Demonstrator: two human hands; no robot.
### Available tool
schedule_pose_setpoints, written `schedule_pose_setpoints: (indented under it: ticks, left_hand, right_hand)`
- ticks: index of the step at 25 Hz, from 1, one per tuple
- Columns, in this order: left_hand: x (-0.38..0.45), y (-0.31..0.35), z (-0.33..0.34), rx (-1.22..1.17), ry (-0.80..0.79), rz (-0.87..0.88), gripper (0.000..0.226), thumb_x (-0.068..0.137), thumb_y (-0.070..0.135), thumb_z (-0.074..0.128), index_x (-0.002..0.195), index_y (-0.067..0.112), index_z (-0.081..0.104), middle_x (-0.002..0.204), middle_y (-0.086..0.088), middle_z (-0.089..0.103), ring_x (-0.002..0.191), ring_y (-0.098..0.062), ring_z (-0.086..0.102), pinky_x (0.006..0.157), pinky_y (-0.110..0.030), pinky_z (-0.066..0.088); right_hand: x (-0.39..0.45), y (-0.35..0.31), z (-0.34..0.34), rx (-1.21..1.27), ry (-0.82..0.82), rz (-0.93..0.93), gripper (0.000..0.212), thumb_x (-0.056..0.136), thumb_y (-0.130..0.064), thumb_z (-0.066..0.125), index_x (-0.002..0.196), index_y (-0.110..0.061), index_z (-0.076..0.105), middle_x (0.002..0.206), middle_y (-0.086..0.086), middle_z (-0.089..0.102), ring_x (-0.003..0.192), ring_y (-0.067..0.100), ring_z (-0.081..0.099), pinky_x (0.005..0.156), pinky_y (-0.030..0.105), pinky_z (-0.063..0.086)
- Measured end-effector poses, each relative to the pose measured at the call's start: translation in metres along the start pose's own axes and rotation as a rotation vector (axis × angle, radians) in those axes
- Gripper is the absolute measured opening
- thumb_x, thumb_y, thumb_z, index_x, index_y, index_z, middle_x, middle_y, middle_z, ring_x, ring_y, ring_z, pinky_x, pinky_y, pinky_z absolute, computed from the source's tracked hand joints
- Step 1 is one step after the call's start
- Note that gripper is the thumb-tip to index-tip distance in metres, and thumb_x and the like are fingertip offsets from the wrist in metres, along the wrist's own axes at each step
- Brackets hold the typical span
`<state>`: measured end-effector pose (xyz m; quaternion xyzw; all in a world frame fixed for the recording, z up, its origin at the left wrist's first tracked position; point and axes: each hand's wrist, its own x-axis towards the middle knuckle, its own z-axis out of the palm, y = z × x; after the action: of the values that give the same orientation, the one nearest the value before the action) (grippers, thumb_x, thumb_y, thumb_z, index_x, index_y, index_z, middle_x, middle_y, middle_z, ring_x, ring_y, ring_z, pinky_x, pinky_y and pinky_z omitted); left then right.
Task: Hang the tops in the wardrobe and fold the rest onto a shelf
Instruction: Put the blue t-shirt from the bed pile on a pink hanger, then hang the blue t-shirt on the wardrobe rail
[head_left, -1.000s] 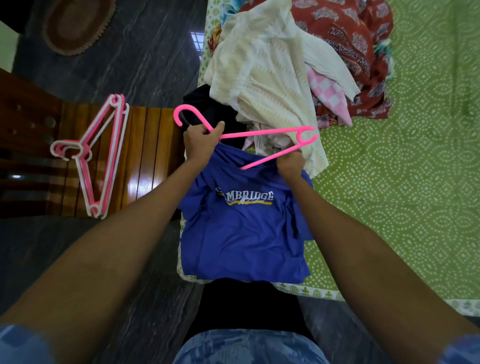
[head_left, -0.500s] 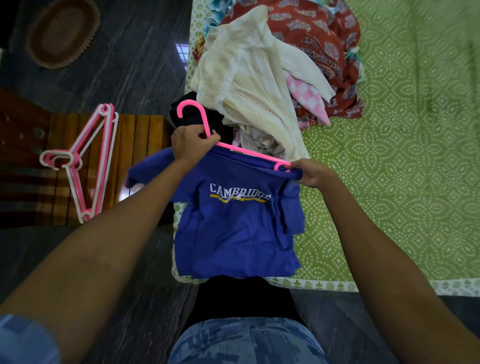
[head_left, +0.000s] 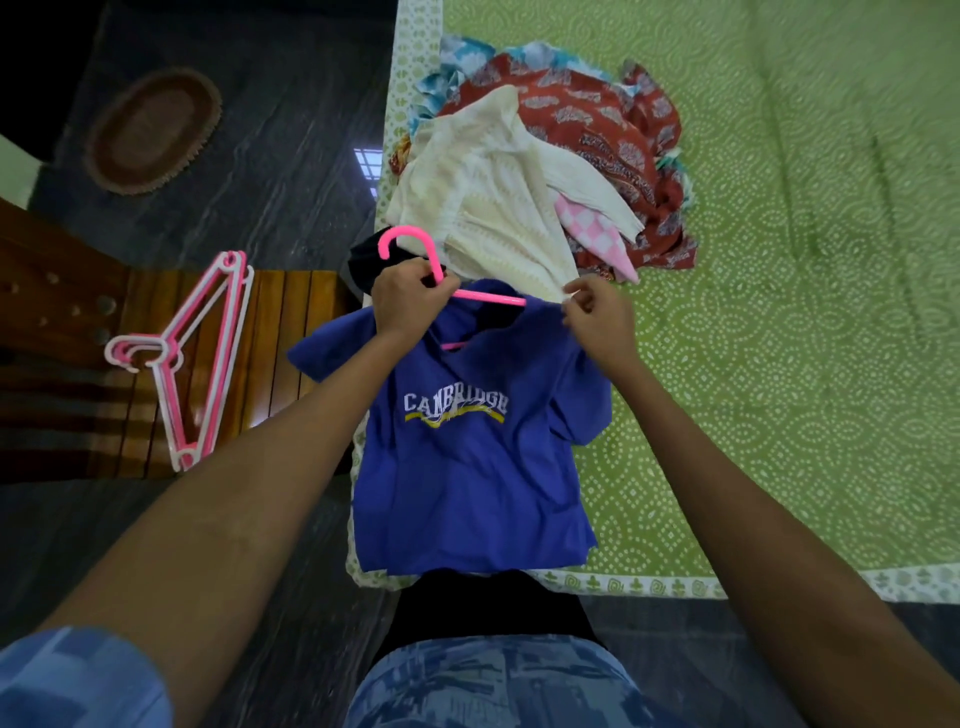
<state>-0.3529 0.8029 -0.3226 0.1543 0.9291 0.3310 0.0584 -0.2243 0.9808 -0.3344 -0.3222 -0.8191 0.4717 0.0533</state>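
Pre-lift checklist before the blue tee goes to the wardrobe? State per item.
1. Left hand grips the pink hanger at the base of its hook: ok.
2. Hanger arm inside the blue T-shirt on the right shoulder: cannot tell, the right hand is pinching the fabric there and part of the arm shows bare at the collar.
3. Left shoulder seated on the hanger: cannot tell, hidden by the left hand.
4. Hook free of the clothes pile: ok.
5. Shirt hem off the green bedsheet: not ok, the shirt lies on it.
6. Spare hangers ready on the wooden bench: ok.
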Motion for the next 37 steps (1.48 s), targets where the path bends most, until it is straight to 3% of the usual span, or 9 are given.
schedule_pose_setpoints:
  ticks: [3, 7, 11, 15, 21, 23, 25, 29, 37]
  left_hand:
    - [-0.003, 0.001, -0.007, -0.063, -0.042, 0.014, 0.031, 0.077, 0.026, 0.062, 0.055, 0.007, 0.053, 0.055, -0.011, 0.052, 0.056, -0.021, 0.046, 0.057, -0.033, 0.035]
    - [-0.007, 0.004, -0.021, -0.155, -0.072, 0.044, 0.053, 0.069, 0.048, 0.057, 0.06, -0.004, 0.056, 0.056, -0.017, 0.055, 0.054, -0.02, 0.047, 0.055, -0.033, 0.038]
    - [-0.003, 0.004, -0.066, -0.225, -0.354, 0.178, 0.036, 0.073, 0.024, 0.078, 0.098, 0.008, 0.057, 0.088, 0.004, 0.061, 0.078, -0.003, 0.055, 0.069, -0.002, 0.039]
    - [0.014, -0.007, -0.108, 0.085, -0.463, 0.326, 0.046, 0.076, 0.009, 0.073, 0.117, -0.002, 0.057, 0.116, -0.018, 0.062, 0.109, -0.026, 0.056, 0.086, -0.022, 0.037]
    - [0.031, 0.049, -0.153, -0.086, -0.236, 0.511, 0.023, 0.083, 0.015, 0.068, 0.083, -0.008, 0.065, 0.072, -0.011, 0.057, 0.067, -0.007, 0.046, 0.057, -0.018, 0.031]
    - [0.035, 0.075, -0.17, -0.101, -0.221, 0.567, 0.022, 0.082, 0.016, 0.068, 0.081, -0.006, 0.065, 0.063, -0.005, 0.054, 0.061, -0.007, 0.045, 0.057, -0.022, 0.029]
    - [0.037, 0.102, -0.182, -0.145, -0.229, 0.638, 0.014, 0.083, 0.012, 0.066, 0.085, -0.001, 0.069, 0.057, 0.007, 0.047, 0.051, 0.005, 0.044, 0.053, -0.016, 0.029]
    - [0.036, 0.142, -0.205, -0.218, -0.141, 0.787, 0.016, 0.083, 0.013, 0.066, 0.094, 0.002, 0.072, 0.068, -0.002, 0.057, 0.054, 0.015, 0.047, 0.055, -0.012, 0.03]
    - [0.014, 0.206, -0.194, -0.255, -0.223, 0.897, 0.022, 0.082, 0.014, 0.068, 0.097, -0.002, 0.071, 0.076, -0.005, 0.061, 0.055, 0.008, 0.047, 0.057, -0.01, 0.033]
  right_hand:
    - [0.003, 0.01, -0.017, -0.412, -0.144, -0.213, 0.034, 0.075, -0.014, 0.072, 0.107, -0.003, 0.064, 0.106, 0.015, 0.064, 0.097, 0.028, 0.058, 0.083, 0.033, 0.041]
    - [-0.008, -0.012, -0.015, -0.387, -0.194, -0.294, 0.024, 0.08, -0.02, 0.07, 0.094, 0.0, 0.068, 0.091, 0.017, 0.067, 0.087, 0.032, 0.06, 0.067, 0.028, 0.033]
    - [-0.021, -0.032, -0.035, -0.278, -0.05, -0.299, 0.023, 0.076, -0.015, 0.075, 0.091, 0.001, 0.071, 0.089, 0.017, 0.07, 0.084, 0.029, 0.063, 0.066, 0.023, 0.032]
    - [-0.041, -0.061, -0.071, -0.242, 0.058, -0.306, 0.023, 0.074, -0.014, 0.076, 0.091, 0.0, 0.073, 0.081, 0.014, 0.07, 0.074, 0.021, 0.058, 0.057, 0.015, 0.031]
    - [-0.066, -0.117, -0.132, -0.15, 0.0, -0.247, 0.035, 0.072, 0.007, 0.071, 0.107, 0.003, 0.067, 0.102, 0.023, 0.068, 0.065, -0.012, 0.058, 0.068, 0.008, 0.044]
    - [-0.08, -0.144, -0.14, -0.211, 0.163, -0.313, 0.034, 0.072, 0.005, 0.072, 0.106, 0.004, 0.067, 0.104, 0.021, 0.068, 0.086, 0.005, 0.067, 0.079, 0.014, 0.048]
    - [-0.096, -0.17, -0.146, -0.242, 0.301, -0.417, 0.031, 0.073, 0.001, 0.072, 0.104, 0.004, 0.069, 0.103, 0.019, 0.069, 0.094, 0.013, 0.063, 0.078, 0.001, 0.042]
    - [-0.126, -0.183, -0.197, -0.262, 0.261, -0.356, 0.032, 0.078, -0.007, 0.071, 0.109, -0.002, 0.067, 0.103, 0.016, 0.069, 0.09, 0.015, 0.061, 0.077, 0.013, 0.044]
    - [-0.166, -0.177, -0.225, -0.375, 0.475, -0.341, 0.021, 0.084, -0.017, 0.066, 0.081, 0.004, 0.068, 0.075, 0.02, 0.066, 0.067, 0.026, 0.053, 0.062, 0.029, 0.033]
